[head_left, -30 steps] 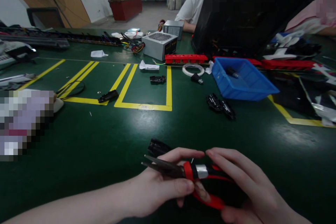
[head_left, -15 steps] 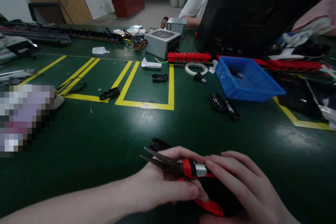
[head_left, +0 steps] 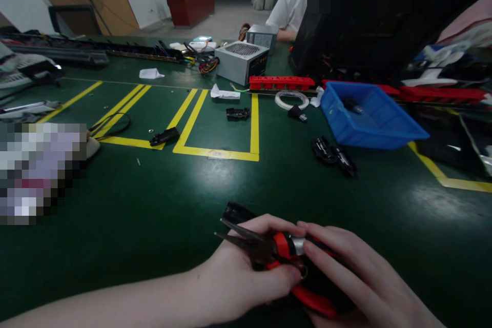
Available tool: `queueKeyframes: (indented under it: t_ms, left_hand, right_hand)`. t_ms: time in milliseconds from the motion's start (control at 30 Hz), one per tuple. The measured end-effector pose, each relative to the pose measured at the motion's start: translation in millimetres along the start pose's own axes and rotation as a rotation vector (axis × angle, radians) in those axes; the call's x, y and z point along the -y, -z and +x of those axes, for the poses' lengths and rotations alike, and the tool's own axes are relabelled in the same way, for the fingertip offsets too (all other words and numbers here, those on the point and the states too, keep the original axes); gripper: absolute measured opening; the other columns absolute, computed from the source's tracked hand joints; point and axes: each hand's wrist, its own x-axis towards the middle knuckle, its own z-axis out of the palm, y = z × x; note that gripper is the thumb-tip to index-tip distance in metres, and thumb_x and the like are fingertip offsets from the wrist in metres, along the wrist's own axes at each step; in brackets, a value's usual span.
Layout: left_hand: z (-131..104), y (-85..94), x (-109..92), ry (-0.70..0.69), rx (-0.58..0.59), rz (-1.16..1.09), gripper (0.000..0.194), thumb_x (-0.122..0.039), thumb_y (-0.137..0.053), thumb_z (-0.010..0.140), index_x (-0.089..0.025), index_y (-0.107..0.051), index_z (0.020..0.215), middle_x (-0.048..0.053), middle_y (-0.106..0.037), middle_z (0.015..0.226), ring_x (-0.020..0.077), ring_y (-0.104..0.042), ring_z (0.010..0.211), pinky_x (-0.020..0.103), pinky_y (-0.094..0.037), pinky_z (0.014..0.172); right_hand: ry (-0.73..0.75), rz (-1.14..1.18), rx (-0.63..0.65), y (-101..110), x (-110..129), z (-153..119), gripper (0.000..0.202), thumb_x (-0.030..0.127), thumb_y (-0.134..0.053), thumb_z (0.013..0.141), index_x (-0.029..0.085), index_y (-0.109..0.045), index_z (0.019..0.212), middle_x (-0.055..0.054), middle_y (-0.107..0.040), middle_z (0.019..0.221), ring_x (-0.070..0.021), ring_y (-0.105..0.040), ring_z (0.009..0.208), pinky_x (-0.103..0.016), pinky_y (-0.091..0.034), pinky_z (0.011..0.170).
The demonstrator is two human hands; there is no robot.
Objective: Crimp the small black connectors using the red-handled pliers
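Note:
Red-handled needle-nose pliers (head_left: 263, 251) lie across my hands with their jaws parted, pointing left. My left hand (head_left: 246, 271) wraps round them from below, its thumb near the pivot and a small metal ring. My right hand (head_left: 353, 266) closes on the handles from the right, its fingertips at the silver and red grip. Just behind my left hand a black plastic part (head_left: 238, 211) shows partly; whether my left hand holds it too is hard to tell.
A blue bin (head_left: 372, 118) stands at the right, with black parts (head_left: 333, 156) in front of it. Further back are a white ring (head_left: 291, 100), a grey power supply (head_left: 242, 61) and a large black case (head_left: 369, 25). A person's arm (head_left: 288, 10) is behind.
The right hand's fingers have shifted along the pliers' handles, and the small ring near my left thumb now shows more plainly. The whole view has moved slightly.

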Motion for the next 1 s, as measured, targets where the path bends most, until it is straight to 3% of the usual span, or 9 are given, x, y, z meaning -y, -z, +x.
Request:
queueKeyframes:
  t_ms: [133,367,533,667,833,1000]
  left_hand:
    - [0.2,-0.1,0.8,0.051,-0.021,0.022,0.039,-0.018,-0.071,0.083,-0.019,-0.059,0.12,0.0,-0.062,0.092,0.0009,-0.049,0.056,0.012,-0.042,0.05]
    - [2.5,3.4,-0.3,0.073,0.049,-0.077,0.041,-0.02,-0.075,0.081,-0.017,-0.058,0.118,0.002,-0.062,0.092,0.004,-0.057,0.064,0.013,-0.049,0.055]
    - [1.8,4.9,2.3,0.058,0.07,-0.15,0.047,-0.013,-0.077,0.077,-0.016,-0.057,0.119,0.003,-0.065,0.095,0.0081,-0.064,0.074,0.019,-0.056,0.067]
    - [1.4,4.9,3.0,0.046,0.08,-0.159,0.049,-0.01,-0.075,0.079,-0.017,-0.056,0.124,0.005,-0.066,0.104,0.009,-0.066,0.078,0.021,-0.058,0.07]
    - [2.3,5.3,2.6,0.016,0.133,-0.204,0.05,-0.008,-0.07,0.084,-0.019,-0.053,0.13,0.008,-0.065,0.112,0.0103,-0.065,0.086,0.02,-0.056,0.072]
    - [3.3,7.6,3.9,-0.015,0.183,-0.243,0.055,-0.011,-0.068,0.087,-0.022,-0.047,0.136,0.01,-0.063,0.12,0.0106,-0.064,0.088,0.025,-0.055,0.079]
  right_hand:
    - [-0.065,0.011,0.008,-1.8,2.6,-4.7,0.062,0.022,-0.061,0.083,0.019,-0.049,0.143,-0.018,-0.055,0.14,-0.0283,-0.06,0.122,-0.04,-0.058,0.092]
    - [-0.149,0.063,0.026,-0.7,3.8,-7.8,0.067,0.027,-0.065,0.083,0.024,-0.045,0.146,-0.016,-0.053,0.145,-0.0297,-0.06,0.124,-0.039,-0.06,0.089]
    - [-0.106,0.074,0.085,1.3,0.5,-9.7,0.071,0.025,-0.064,0.081,0.02,-0.04,0.148,-0.016,-0.055,0.144,-0.026,-0.062,0.122,-0.033,-0.061,0.086]
    - [-0.184,0.126,0.025,-0.6,1.6,-6.1,0.07,0.021,-0.062,0.082,0.022,-0.039,0.148,-0.015,-0.057,0.141,-0.0249,-0.061,0.123,-0.037,-0.059,0.09]
    - [-0.126,0.086,0.0,-1.3,-2.4,0.1,0.077,0.022,-0.066,0.077,0.017,-0.038,0.149,-0.017,-0.054,0.142,-0.0282,-0.059,0.125,-0.041,-0.058,0.093]
    - [-0.178,0.008,-0.018,-1.8,-5.8,0.4,0.078,0.022,-0.062,0.08,0.014,-0.033,0.152,-0.017,-0.056,0.139,-0.0282,-0.06,0.122,-0.041,-0.057,0.094]
